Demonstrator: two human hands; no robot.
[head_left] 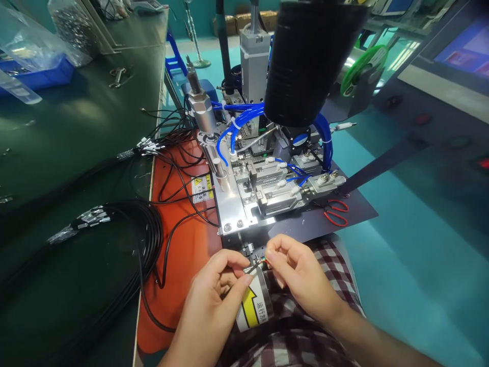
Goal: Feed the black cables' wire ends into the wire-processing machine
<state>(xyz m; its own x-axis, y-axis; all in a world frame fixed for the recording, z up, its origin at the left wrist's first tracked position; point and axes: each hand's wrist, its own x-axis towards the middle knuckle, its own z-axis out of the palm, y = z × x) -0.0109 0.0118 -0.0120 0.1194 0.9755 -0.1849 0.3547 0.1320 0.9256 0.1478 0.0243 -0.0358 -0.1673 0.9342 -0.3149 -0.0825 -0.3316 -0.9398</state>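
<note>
My left hand (pixel 217 290) is closed, pinching the end of a thin black cable (pixel 244 271) just in front of the machine. My right hand (pixel 298 272) is pinched too, its fingertips on the fine coloured wires (pixel 264 261) that fan out of that cable end. Both hands meet over a white label with a yellow arrow (pixel 252 308), above my checked lap. The cable runs back to the left over the orange machine base (pixel 183 255).
A metal fixture (pixel 244 199) with blue air hoses (pixel 239 125) stands right behind the hands. Bundles of black cables (pixel 130 224) lie on the dark green bench (pixel 69 137) at left. Red-handled scissors (pixel 336 211) rest on a dark plate at right. A blue bin (pixel 38 76) sits far left.
</note>
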